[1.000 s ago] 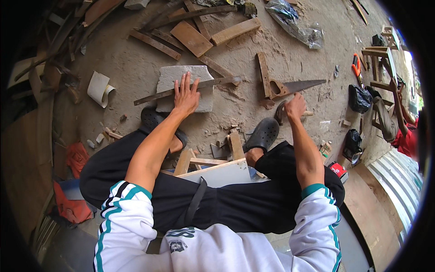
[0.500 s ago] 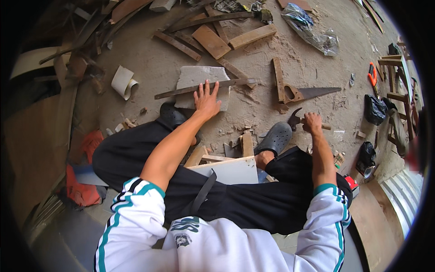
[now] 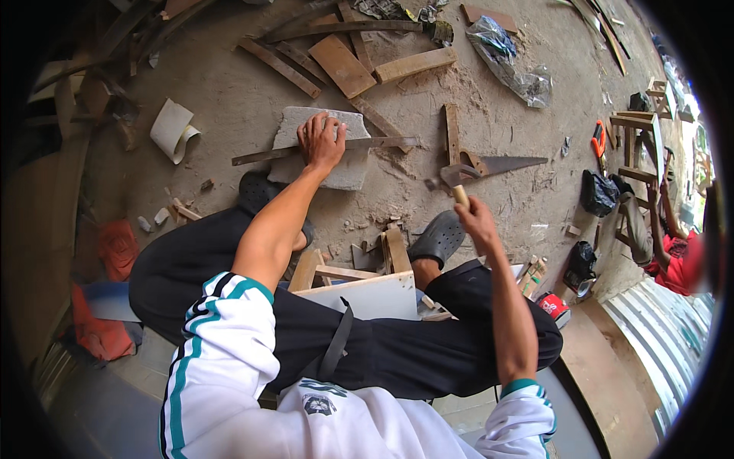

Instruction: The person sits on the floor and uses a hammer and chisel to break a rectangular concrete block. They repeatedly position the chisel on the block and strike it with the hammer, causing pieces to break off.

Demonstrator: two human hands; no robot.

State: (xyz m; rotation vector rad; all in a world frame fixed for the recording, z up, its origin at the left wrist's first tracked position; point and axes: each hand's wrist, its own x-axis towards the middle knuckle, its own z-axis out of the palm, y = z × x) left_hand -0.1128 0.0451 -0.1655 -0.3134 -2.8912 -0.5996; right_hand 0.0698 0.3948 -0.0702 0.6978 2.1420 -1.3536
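A long narrow flat strip (image 3: 390,142), dark and either wood or metal, lies across a pale rough slab (image 3: 350,170) on the ground. My left hand (image 3: 321,144) sits over the strip's middle with bent fingers, pressing it to the slab. In my right hand (image 3: 479,224) is a hammer (image 3: 459,194), gripped by its light wooden handle. Its slightly blurred head is raised right of the slab and partly covers the handle of a handsaw (image 3: 508,164) in this view. Beside the saw rests a short wooden piece (image 3: 451,130).
A white-faced wooden frame (image 3: 367,297) stands between my legs. Boards (image 3: 342,67) and crumpled plastic (image 3: 516,73) lie ahead. At right are orange-handled pliers or cutters (image 3: 599,141), black bags (image 3: 599,193), a red can (image 3: 552,306) and another person in red (image 3: 679,264).
My right hand has brought the hammer up and left, from low beside my shoe toward the slab. My left hand's fingers, spread flat before, are now bent over the strip. The view has shifted.
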